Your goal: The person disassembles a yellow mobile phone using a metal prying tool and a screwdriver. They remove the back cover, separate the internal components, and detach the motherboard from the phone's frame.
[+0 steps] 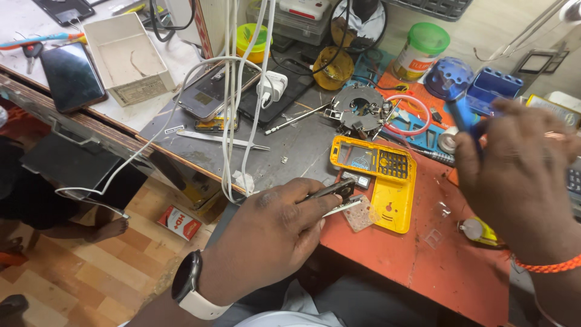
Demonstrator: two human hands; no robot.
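Note:
My left hand [275,230], with a white-strapped watch on the wrist, pinches a small dark phone part [336,189] against the red bench mat [423,254]. Just right of it lie a yellow keypad phone front [372,158], a yellow back cover [393,203] and a translucent keypad sheet [362,215]. My right hand [520,181], blurred and raised at the right, grips a dark blue-handled tool [463,118]; its tip is hidden. An orange band circles that wrist.
White cables [233,121] hang over the grey mat, where tweezers [224,141], a screwdriver [296,118], a smartphone [212,91] and a charger sit. A white box [128,57], a dark phone [71,75], a green-lidded jar [423,48] and blue holders [451,75] stand behind. Another person's foot [109,229] rests on the floor at left.

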